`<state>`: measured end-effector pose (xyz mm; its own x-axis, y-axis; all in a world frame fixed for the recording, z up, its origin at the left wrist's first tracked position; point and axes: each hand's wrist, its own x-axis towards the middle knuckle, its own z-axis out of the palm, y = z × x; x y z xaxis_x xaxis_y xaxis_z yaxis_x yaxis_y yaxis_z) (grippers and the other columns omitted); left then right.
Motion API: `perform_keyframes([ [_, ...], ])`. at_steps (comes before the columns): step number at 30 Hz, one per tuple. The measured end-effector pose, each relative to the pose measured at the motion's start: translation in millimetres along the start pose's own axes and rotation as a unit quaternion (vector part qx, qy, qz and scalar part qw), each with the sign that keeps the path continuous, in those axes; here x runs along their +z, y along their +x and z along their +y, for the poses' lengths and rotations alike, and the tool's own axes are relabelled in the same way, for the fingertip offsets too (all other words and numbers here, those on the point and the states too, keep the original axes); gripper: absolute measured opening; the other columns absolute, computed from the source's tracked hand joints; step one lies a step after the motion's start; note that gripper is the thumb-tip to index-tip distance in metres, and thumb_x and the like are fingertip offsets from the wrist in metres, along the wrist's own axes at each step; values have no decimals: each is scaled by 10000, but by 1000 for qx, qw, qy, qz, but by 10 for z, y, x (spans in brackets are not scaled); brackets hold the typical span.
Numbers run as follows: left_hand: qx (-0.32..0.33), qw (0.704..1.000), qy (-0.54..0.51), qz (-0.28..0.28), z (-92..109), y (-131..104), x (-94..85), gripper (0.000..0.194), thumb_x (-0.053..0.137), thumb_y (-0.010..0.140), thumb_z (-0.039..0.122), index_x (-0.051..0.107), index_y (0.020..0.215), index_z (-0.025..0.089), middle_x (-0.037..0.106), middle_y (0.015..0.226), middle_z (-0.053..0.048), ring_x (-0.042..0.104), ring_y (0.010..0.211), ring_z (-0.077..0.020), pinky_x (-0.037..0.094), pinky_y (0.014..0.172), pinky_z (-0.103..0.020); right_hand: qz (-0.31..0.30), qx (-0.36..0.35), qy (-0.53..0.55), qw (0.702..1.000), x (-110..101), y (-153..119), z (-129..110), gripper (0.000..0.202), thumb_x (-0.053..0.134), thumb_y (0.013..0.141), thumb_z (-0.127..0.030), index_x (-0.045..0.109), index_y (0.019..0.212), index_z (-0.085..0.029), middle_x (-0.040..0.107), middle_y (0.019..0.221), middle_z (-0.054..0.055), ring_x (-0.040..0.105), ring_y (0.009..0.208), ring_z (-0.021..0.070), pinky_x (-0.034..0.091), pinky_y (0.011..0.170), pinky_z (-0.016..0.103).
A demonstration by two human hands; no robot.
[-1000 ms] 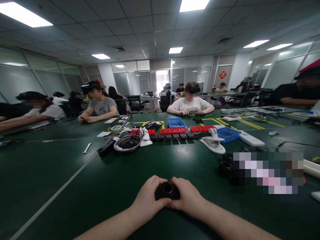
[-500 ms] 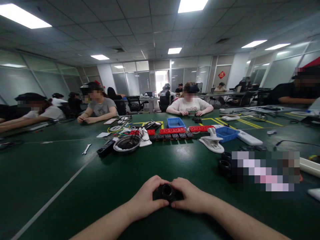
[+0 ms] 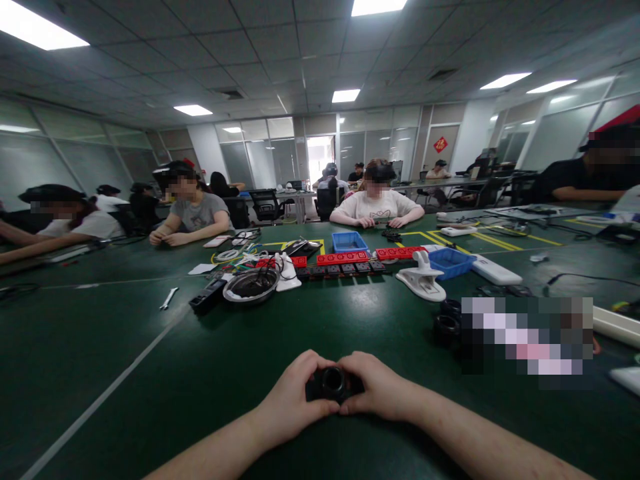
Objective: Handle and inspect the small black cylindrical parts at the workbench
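Note:
Low in the head view, a black round part with an open hole in its top (image 3: pixel 334 381) stands on the green table (image 3: pixel 200 380), held between my two hands. My left hand (image 3: pixel 293 393) curves round its left side, thumb at the front. From the right, my right hand (image 3: pixel 381 388) closes on it in the same way, and the two thumb tips meet in front. My fingers cover its sides, so its exact kind cannot be made out. Dark ring-shaped parts (image 3: pixel 447 328) lie to the right, beside a blurred-out patch.
Ahead are a metal bowl (image 3: pixel 250 287), red socket strips (image 3: pixel 343 258), a white clamp base (image 3: pixel 423 283) and blue trays (image 3: pixel 451 263). A wrench (image 3: pixel 169 299) lies at the left. Several people sit around, one across the table (image 3: pixel 377 203).
The view has shifted slightly, so the room and table things sit a little further left and up. Both hands keep their hold on the black part.

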<state>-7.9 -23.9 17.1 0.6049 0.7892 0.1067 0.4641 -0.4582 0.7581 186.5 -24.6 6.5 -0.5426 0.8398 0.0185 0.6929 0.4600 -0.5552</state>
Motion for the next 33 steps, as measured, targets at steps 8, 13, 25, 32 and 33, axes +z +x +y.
perform_keyframes([
  [8,-38,997,27,60,-18,10,70,305,696,639,165,564,913,182,522,883,-12,510,834,-200,407,730,-297,80,85,-105,988,199,8,-155,431,688,594,-493,541,839,-169,590,794,49,520,728,211,361,626,295],
  [13,-5,999,22,44,-21,-3,43,307,665,675,172,560,962,203,534,913,-18,508,863,-202,410,746,-300,53,20,-36,998,80,-40,-143,542,716,599,-438,541,1050,-193,616,918,46,524,801,216,374,683,303],
  [25,23,1000,2,10,-71,8,-11,380,660,693,153,540,1046,225,537,1004,-30,497,946,-205,407,828,-309,-8,-13,40,999,-68,-29,-26,158,667,680,-202,584,813,-177,574,729,-28,501,704,139,359,637,229],
  [32,-11,999,7,44,-48,13,55,346,669,673,169,560,998,214,546,942,-26,512,884,-209,419,762,-308,36,69,20,997,70,26,-41,360,756,572,-361,536,790,-177,538,695,-29,487,636,134,315,525,212],
  [33,-18,998,8,52,-41,15,64,335,670,670,168,564,985,210,548,938,-27,513,880,-212,417,759,-311,51,84,0,995,96,30,-60,385,753,561,-402,530,778,-176,541,703,-18,488,634,141,312,520,219],
])
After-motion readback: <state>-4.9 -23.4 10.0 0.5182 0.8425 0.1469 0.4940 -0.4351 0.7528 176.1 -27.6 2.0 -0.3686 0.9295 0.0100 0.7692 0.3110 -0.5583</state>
